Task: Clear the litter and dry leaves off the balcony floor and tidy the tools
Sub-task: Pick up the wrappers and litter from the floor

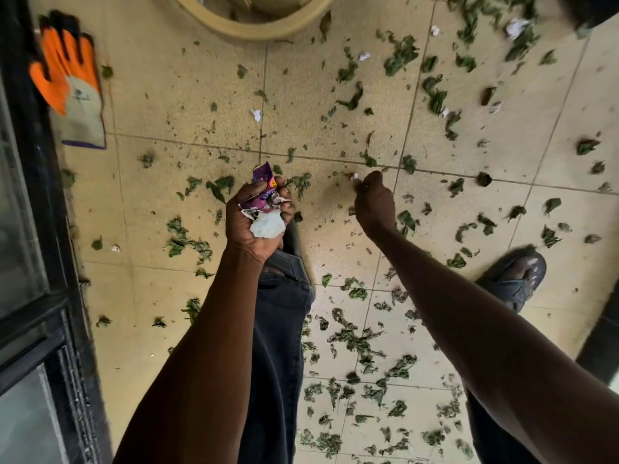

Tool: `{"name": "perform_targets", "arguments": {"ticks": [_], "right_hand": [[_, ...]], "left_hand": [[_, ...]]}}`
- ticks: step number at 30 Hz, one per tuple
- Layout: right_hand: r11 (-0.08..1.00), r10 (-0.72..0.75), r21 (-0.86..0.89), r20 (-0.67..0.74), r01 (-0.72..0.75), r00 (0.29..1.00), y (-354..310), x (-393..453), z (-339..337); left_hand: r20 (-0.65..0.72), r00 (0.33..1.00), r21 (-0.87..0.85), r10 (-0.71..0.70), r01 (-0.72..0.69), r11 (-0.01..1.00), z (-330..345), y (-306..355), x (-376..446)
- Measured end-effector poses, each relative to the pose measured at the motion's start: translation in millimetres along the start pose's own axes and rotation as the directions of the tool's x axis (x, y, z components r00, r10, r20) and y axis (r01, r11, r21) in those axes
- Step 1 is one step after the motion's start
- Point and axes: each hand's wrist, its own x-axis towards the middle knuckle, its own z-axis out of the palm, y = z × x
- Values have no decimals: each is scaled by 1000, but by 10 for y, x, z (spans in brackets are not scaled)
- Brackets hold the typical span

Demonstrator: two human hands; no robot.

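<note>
Step in hand: I judge this to be the litter-picking stage; scraps come up one at a time, and the leaves look untouched by any sweeping.
Left hand (259, 219): at frame centre, palm turned up, fingers curled round a wad of litter, a crumpled purple wrapper (263, 190) on top and a white paper ball (267, 227) below it.
Right hand (370, 199): just right of centre, reaching down to the floor (160, 105), fingertips drawn together at a small white scrap (354, 176); I read it as pinching that scrap, though blur keeps me from being sure it is off the tiles.
Litter left: white bits at upper centre (256, 114) and upper right (516, 28), another at lower left.
Dry leaves (355, 339): scattered over most of the floor, thickest at lower centre and upper right.
Tools: an orange work glove (67, 82) lies at upper left beside the dark door frame (37, 202).
Basin (258, 25): a cream rim at top centre; I take it for the dump point.
Next move: lift the scrap, pass it into the full left hand, then empty that hand before it spills.
</note>
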Motion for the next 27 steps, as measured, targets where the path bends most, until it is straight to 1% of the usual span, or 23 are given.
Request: {"name": "perform_targets", "arguments": {"ticks": [3,6,7,9,11,13,17,19,21,22,23,24,26,27], "right_hand": [[980,-70,-181,86,85,994,-40,101,68],[942,-133,-291,132,167,982,-40,215,151],[937,-141,-301,133,176,981,-36,241,157],[952,-114,-274,109,140,987,-89,239,127],[973,-58,-220,74,73,996,-95,210,69],[981,-10,-190,79,25,997,-79,175,-3],[967,-96,-221,139,126,986,-65,179,-99],[938,-129,-300,169,175,977,-72,270,-62],[875,-171,-416,214,248,962,-78,331,-9],[854,-198,-441,215,276,956,-95,343,4],[864,-212,-422,189,274,959,-116,338,14],[900,-208,-359,140,246,968,-176,309,7],[974,-151,-163,47,157,987,-312,255,18],[989,-134,-66,25,136,991,-397,226,36]], "left_hand": [[29,999,33,-20,19,999,66,23,35],[6,1000,61,-22,22,998,56,44,91],[-6,1000,64,-24,24,998,55,50,94],[-37,999,63,-25,27,998,48,79,90],[-78,997,58,-21,26,998,31,101,89],[-116,993,58,-13,20,998,34,153,77],[-121,992,100,-21,33,994,46,216,106],[-109,994,128,-34,48,991,43,217,154],[-105,993,160,-57,74,984,40,204,192],[-102,993,168,-63,80,982,50,200,197],[-98,993,175,-67,83,981,60,195,194],[-96,993,176,-66,82,981,61,191,195],[-106,993,134,-53,67,989,59,204,177],[-118,992,99,-45,56,994,60,231,157]]}}
